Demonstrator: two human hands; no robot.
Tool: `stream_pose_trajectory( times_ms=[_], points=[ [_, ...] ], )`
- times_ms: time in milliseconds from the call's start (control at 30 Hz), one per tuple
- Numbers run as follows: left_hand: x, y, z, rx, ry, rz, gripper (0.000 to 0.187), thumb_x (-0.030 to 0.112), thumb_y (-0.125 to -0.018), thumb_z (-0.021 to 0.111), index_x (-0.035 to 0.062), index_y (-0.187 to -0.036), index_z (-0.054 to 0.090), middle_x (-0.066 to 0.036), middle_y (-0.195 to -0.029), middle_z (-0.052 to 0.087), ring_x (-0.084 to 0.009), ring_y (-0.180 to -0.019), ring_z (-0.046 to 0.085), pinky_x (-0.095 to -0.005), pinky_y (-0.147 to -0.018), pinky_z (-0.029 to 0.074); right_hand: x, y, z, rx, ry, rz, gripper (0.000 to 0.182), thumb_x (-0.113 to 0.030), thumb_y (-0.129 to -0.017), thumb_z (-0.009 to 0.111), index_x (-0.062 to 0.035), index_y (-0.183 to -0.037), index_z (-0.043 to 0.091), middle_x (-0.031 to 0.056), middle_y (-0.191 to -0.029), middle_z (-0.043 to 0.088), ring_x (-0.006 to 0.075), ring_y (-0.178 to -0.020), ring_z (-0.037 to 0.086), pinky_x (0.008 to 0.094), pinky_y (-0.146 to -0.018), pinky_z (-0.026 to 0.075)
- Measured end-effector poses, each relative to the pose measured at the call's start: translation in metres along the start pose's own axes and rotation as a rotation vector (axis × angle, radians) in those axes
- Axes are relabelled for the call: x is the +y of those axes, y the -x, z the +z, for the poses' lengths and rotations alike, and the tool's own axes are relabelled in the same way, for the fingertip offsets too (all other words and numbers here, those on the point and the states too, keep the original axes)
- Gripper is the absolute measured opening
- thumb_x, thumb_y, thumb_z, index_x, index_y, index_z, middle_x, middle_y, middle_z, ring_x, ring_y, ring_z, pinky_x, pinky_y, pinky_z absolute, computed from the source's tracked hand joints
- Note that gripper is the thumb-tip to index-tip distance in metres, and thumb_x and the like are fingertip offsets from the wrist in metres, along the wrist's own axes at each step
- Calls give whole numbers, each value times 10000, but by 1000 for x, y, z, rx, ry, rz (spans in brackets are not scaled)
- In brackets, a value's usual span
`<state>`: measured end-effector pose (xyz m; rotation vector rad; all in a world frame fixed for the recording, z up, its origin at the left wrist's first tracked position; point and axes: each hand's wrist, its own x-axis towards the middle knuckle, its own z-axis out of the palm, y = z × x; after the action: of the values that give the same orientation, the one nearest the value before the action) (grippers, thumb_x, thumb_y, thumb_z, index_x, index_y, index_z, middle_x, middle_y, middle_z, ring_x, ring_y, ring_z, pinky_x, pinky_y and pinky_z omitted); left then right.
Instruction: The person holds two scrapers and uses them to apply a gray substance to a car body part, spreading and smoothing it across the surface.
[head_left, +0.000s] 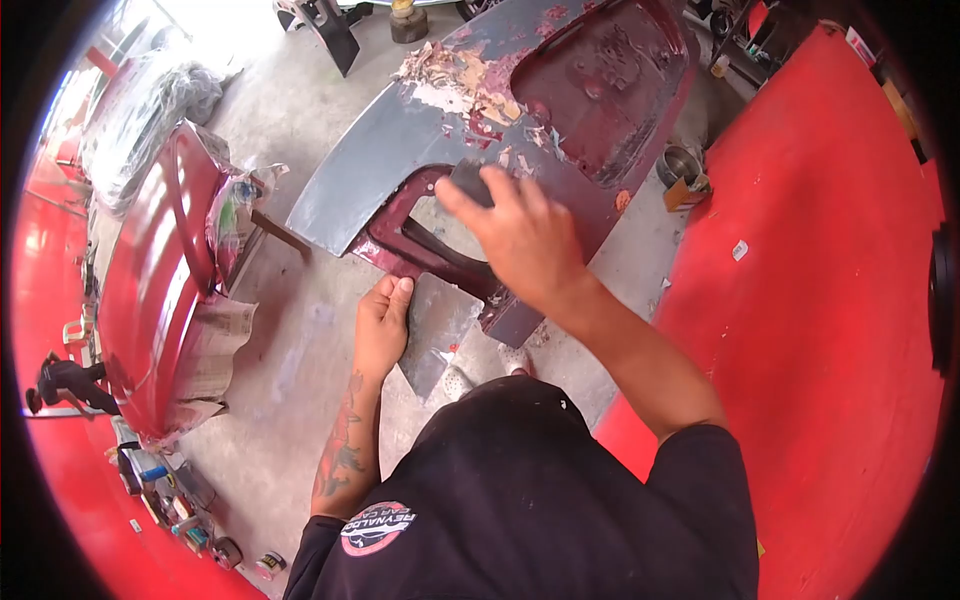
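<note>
My left hand (383, 322) pinches the edge of a flat grey mixing board (436, 325) with the thumb on top. A small red dab shows near the board's lower edge. Above the grey and maroon car body panel (370, 150), my right hand (525, 235) grips a dark flat spreader (470, 184), its fingers stretched along it. The spreader overlaps the edge of the panel's lower cutout (415, 205). Farther up, rough beige and pink filler (455, 85) covers part of the panel beside a large maroon recess (610, 85).
A glossy red car panel (155, 290) stands at left with masking paper (222, 345) on it. Plastic sheeting (150, 110) lies behind. A large red surface (800, 300) fills the right side. Tools and cans (185, 510) line the lower left. Another person (75, 385) bends at far left.
</note>
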<state>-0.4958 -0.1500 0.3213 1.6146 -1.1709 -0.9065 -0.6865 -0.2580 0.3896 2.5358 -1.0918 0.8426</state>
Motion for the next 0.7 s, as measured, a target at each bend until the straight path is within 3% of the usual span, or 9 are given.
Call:
stream_pose_trajectory(
  times_ms=[100,233,367,433,500,700],
  points=[
    [-4,4,0,-4,25,-2,344,278,-1013,530,22,-786,559,56,-684,503,-48,-649,416,-240,-591,386,15,-10,5,-2,-54,116,418,-97,-822,590,-272,-1201,596,82,-966,567,266,-771,643,357,-540,566],
    [-12,1,-1,-12,-12,12,341,277,-1015,527,24,-790,562,58,-686,505,-44,-651,414,-238,-591,386,-1,2,1,-36,-12,24,425,-93,-828,588,-271,-1214,593,82,-948,569,268,-783,643,360,-534,561],
    [-5,5,0,-2,44,-14,338,273,-1016,526,22,-792,561,59,-686,502,-43,-653,414,-235,-592,384,29,-15,11,-31,50,156,388,-125,-847,582,-272,-1206,568,74,-957,566,270,-768,645,352,-521,558],
    [1,4,1,6,-17,3,339,275,-1016,527,21,-794,560,60,-685,498,-42,-653,414,-232,-592,382,12,-9,5,-28,43,119,375,-128,-851,577,-273,-1198,573,67,-937,569,272,-755,644,353,-513,552],
    [-6,-1,2,3,21,-1,340,276,-1015,527,21,-793,560,61,-686,499,-42,-654,414,-232,-593,382,-2,-6,1,-92,-19,57,426,-125,-857,568,-286,-1251,579,70,-1032,599,290,-833,653,395,-579,565],
    [-6,-1,2,6,42,-3,341,279,-1015,528,28,-786,554,64,-693,498,-41,-658,411,-232,-596,377,4,-17,-1,-126,71,48,496,-94,-833,582,-297,-1284,551,68,-1019,585,284,-803,638,378,-562,561]
  ],
)
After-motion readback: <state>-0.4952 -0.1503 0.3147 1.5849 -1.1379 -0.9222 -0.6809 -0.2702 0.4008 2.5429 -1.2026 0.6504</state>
